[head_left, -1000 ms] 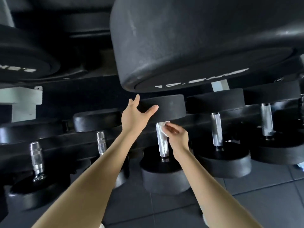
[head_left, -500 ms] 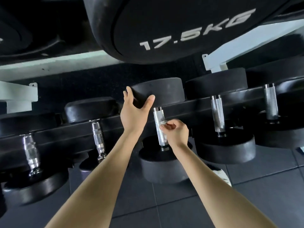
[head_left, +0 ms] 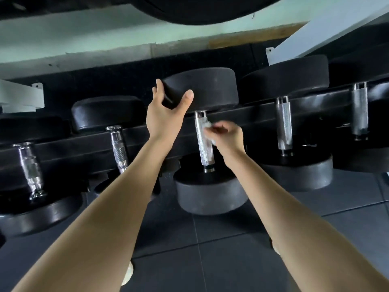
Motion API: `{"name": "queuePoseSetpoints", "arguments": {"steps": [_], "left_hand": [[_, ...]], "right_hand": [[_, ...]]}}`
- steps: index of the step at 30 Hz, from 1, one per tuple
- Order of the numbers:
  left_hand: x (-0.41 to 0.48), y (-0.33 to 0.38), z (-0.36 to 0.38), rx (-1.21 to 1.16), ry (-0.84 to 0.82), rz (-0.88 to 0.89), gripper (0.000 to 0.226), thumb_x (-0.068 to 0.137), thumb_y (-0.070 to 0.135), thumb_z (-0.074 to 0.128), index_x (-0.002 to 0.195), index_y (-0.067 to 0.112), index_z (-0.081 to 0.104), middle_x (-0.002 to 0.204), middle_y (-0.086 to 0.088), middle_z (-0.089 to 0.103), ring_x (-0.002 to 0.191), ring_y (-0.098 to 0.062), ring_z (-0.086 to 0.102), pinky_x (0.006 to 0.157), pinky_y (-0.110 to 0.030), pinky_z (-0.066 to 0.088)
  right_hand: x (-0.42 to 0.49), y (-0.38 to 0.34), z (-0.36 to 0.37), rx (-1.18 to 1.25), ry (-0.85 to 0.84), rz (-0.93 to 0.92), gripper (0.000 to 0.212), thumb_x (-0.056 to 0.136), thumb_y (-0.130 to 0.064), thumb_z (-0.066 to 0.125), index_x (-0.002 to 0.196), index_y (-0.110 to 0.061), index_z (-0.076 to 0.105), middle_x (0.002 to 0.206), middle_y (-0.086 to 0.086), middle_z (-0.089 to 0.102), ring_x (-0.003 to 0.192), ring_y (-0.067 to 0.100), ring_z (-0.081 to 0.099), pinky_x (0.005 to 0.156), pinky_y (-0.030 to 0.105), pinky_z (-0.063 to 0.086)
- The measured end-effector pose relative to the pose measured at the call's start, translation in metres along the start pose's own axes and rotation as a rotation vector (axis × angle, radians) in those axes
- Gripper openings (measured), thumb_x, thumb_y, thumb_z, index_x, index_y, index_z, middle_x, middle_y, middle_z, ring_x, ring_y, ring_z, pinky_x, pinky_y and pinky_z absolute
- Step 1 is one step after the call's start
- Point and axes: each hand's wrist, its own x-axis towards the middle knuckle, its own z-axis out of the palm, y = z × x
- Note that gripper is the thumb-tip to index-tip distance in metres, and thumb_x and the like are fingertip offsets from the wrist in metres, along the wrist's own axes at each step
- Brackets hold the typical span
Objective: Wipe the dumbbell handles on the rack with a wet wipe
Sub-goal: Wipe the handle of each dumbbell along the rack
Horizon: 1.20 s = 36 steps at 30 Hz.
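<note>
A black dumbbell lies across the rack rail in the middle of the view, its knurled silver handle (head_left: 203,142) running between a far head (head_left: 210,89) and a near head (head_left: 210,192). My left hand (head_left: 166,110) grips the left edge of the far head, thumb on its side. My right hand (head_left: 227,135) pinches a crumpled white wet wipe (head_left: 207,128) against the right side of the handle, near its upper half. Much of the wipe is hidden by my fingers.
More dumbbells sit on the same black rail (head_left: 136,135): silver handles to the left (head_left: 119,148) (head_left: 30,169) and to the right (head_left: 284,127) (head_left: 360,112). A large dumbbell head (head_left: 200,11) overhangs from the upper tier. White rack frame parts (head_left: 315,36) show. Dark floor tiles (head_left: 231,249) lie below.
The view has tilted, so the big upper dumbbell has slid out of the top of the frame. My right hand with the wipe has shifted along the handle; my left hand stays on the far head.
</note>
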Motion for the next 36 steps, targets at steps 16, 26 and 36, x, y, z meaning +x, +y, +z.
{"name": "queuePoseSetpoints", "arguments": {"steps": [16,26,36], "left_hand": [[0.004,0.002,-0.003,-0.134,-0.026,-0.092,0.091,0.075,0.051,0.072,0.148,0.025,0.025,0.151,0.007,0.035,0.136,-0.007,0.035,0.098,-0.014,0.028],[0.002,0.006,-0.004,-0.152,-0.053,-0.112,0.089,0.078,0.045,0.072,0.149,0.023,0.024,0.154,0.007,0.028,0.141,-0.007,0.027,0.104,-0.017,0.025],[0.001,0.008,-0.003,-0.155,-0.032,-0.117,0.087,0.078,0.045,0.072,0.149,0.025,0.025,0.155,0.007,0.027,0.139,-0.005,0.028,0.096,-0.01,0.025]], "right_hand": [[-0.025,0.021,-0.025,-0.707,-0.28,-0.016,0.042,0.075,-0.036,0.076,0.062,-0.018,0.041,0.073,-0.001,0.056,0.068,0.016,0.052,0.057,0.027,0.039],[-0.027,0.02,-0.02,-0.631,-0.197,0.077,0.026,0.081,-0.028,0.069,0.067,-0.011,0.055,0.067,0.001,0.057,0.06,0.016,0.052,0.05,0.023,0.037],[-0.026,0.017,0.004,-0.369,0.043,0.158,0.03,0.075,-0.026,0.075,0.062,-0.007,0.056,0.07,0.01,0.062,0.067,0.025,0.059,0.057,0.029,0.042]]}}
